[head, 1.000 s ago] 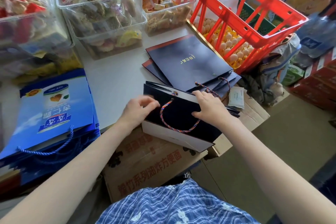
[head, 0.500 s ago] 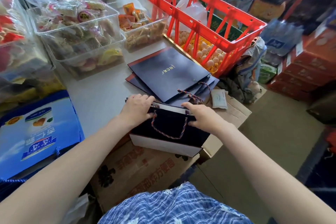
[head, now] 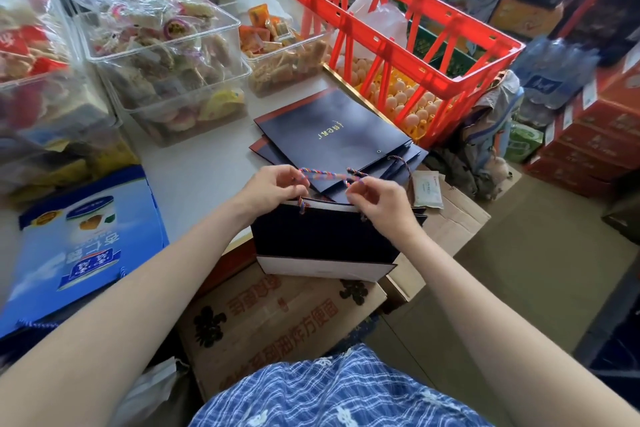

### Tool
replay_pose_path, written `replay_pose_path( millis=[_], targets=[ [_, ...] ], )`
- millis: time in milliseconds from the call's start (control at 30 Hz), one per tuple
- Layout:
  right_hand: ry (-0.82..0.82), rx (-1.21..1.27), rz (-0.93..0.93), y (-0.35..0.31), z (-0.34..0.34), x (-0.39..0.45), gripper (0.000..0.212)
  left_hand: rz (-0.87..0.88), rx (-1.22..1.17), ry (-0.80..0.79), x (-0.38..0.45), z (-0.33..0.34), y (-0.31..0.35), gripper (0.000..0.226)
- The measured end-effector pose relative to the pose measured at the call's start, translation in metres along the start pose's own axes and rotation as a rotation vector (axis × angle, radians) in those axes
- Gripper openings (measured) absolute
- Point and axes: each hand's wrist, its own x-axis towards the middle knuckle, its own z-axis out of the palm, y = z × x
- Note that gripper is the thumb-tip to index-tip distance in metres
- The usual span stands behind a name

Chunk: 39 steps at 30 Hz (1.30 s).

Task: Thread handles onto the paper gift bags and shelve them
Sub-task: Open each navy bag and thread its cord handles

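A dark navy paper gift bag (head: 322, 239) with a white bottom fold lies over the table edge, just below my hands. A multicoloured rope handle (head: 329, 174) stretches taut above its top edge. My left hand (head: 270, 187) pinches the rope's left part, and my right hand (head: 377, 199) pinches its right end. One knotted rope end (head: 303, 207) sits at the bag's left eyelet. Behind, a stack of flat navy gift bags (head: 332, 130) lies on the white table, with another rope handle (head: 403, 163) at its near corner.
A red plastic crate (head: 401, 31) over trays of eggs stands at the back right. Clear tubs of wrapped snacks (head: 162, 55) fill the back left. Blue printed bags (head: 83, 236) lie at the left. Cardboard boxes (head: 277, 315) sit under the table edge; stacked red cartons (head: 595, 135) are at the right.
Both hands have lifted off the bag's top edge and now hold the rope handle stretched above it. The handle no longer hangs looped over the bag's face. The camera has tilted up.
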Motion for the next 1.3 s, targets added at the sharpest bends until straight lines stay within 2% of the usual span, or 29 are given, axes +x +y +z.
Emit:
replay_pose_path(
  millis=[133, 333, 400, 433, 533, 567, 633, 700, 800, 833, 867, 900, 967, 1033, 1100, 1200, 1300],
  targets=[
    [0.092, 0.742, 0.352, -0.003, -0.021, 0.013, 0.017, -0.023, -0.075, 0.032, 0.001, 0.0, 0.004, 0.018],
    [0.161, 1.104, 0.471, -0.004, -0.016, 0.015, 0.023, -0.04, -0.119, -0.017, 0.002, -0.005, 0.009, 0.011],
    [0.111, 0.987, 0.4, -0.003, -0.019, 0.015, 0.017, -0.038, -0.101, -0.018, 0.001, -0.006, 0.01, 0.011],
    [0.022, 0.787, 0.322, -0.004, -0.022, 0.016, 0.015, -0.031, -0.038, -0.018, 0.0, -0.008, 0.007, 0.02],
    [-0.399, -0.112, 0.155, 0.0, -0.036, 0.021, 0.062, 0.036, 0.467, -0.092, -0.001, -0.016, -0.007, 0.063],
    [-0.5, -0.311, 0.151, 0.0, -0.039, 0.021, 0.064, 0.033, 0.581, -0.107, -0.002, -0.017, -0.011, 0.065],
    [-0.569, -0.48, 0.123, -0.005, -0.036, 0.02, 0.042, 0.048, 0.696, -0.096, -0.005, -0.016, -0.015, 0.045],
    [-0.56, -0.456, 0.085, -0.013, -0.028, 0.019, 0.028, 0.114, 0.81, -0.094, -0.004, -0.013, -0.015, 0.035],
    [-0.688, -0.29, 0.18, -0.018, -0.025, 0.019, 0.042, 0.155, 0.875, -0.037, -0.001, -0.014, -0.014, 0.035],
    [-0.717, -0.393, 0.153, -0.017, -0.026, 0.019, 0.051, 0.162, 0.912, 0.004, -0.001, -0.013, -0.016, 0.036],
    [-0.693, -0.537, 0.106, -0.012, -0.026, 0.018, 0.05, 0.166, 0.958, 0.023, 0.0, -0.012, -0.017, 0.037],
    [-0.63, -0.639, 0.049, -0.005, -0.027, 0.015, 0.038, 0.183, 0.989, 0.015, 0.0, -0.01, -0.018, 0.037],
    [-0.496, -0.634, 0.021, -0.001, -0.034, 0.014, 0.012, 0.229, 0.938, -0.061, -0.004, -0.006, -0.014, 0.043],
    [-0.476, -0.55, 0.008, -0.012, -0.047, 0.025, 0.01, 0.244, 0.852, -0.121, -0.01, -0.011, 0.0, 0.058],
    [-0.51, -0.524, -0.086, -0.033, -0.065, 0.046, 0.012, 0.304, 0.849, -0.006, -0.012, -0.022, 0.022, 0.054],
    [-0.491, -0.495, -0.231, -0.083, -0.084, 0.083, 0.011, 0.307, 0.901, 0.339, -0.014, -0.053, 0.066, 0.038],
    [-0.398, -0.473, -0.38, -0.132, -0.088, 0.115, 0.015, 0.327, 0.877, 0.476, -0.019, -0.09, 0.112, 0.043]
  ],
)
